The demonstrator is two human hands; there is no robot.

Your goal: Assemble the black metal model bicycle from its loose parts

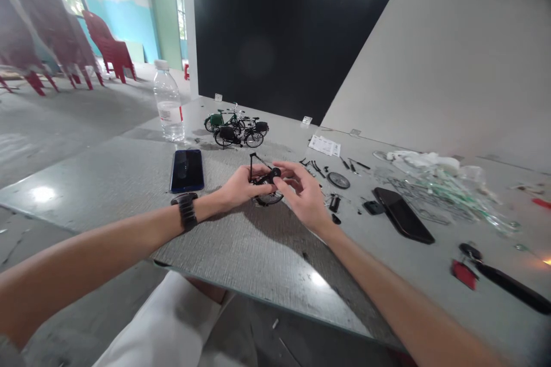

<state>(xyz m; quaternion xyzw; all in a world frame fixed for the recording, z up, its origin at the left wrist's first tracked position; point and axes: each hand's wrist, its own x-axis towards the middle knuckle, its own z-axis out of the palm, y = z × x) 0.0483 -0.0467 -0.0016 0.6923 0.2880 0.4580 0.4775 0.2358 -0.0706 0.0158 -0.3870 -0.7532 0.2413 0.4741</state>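
Note:
Both my hands meet over a partly assembled model bicycle (270, 199), a black frame with one spoked wheel low in it. My left hand (241, 186) has its fingers wrapped round the frame from the left, with a thin black post sticking up above them. From the right, my right hand (299, 189) closes its thumb and fingertips on a small round black part (275, 172) against the frame. Some of the frame is hidden behind my fingers. Just right of that hand lie a loose wheel (338, 180) and a small black piece (334, 202).
Finished model bicycles (239, 135) stand behind my hands. A water bottle (169, 103) and a phone (187, 170) are on the left. Rightward lie tools (353, 165), another phone (403, 215), plastic bags and part frames (456, 183), and a black-handled object (512, 287). The table's front edge (258, 298) is near me.

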